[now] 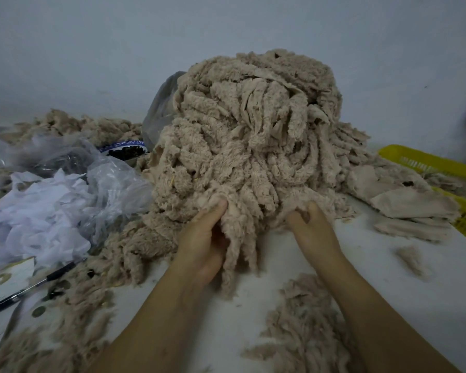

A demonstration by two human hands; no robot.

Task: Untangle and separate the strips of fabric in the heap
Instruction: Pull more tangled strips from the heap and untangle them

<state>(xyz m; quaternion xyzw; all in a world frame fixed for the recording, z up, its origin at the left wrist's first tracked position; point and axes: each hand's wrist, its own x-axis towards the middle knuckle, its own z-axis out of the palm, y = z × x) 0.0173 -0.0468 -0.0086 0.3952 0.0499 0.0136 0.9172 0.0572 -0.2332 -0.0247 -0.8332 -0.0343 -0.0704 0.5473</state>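
A tall heap of fluffy beige fabric strips (253, 135) stands on the white table (388, 286) in the middle of the head view. My left hand (202, 238) grips a hanging bunch of strips (237, 254) at the heap's front foot, thumb on top. My right hand (312, 224) has its fingers curled into the strips just to the right, at the heap's lower edge. Loose beige strips (301, 324) lie on the table between my forearms, and more (73, 300) trail off to the left.
Crumpled clear plastic bags and white sheeting (51, 200) sit at the left. A black pen (30, 289) lies near the left edge. A bowl of dark pieces (127, 152) stands behind the bags. A yellow basket (441, 162) with flat beige cloth (404, 200) is at the right.
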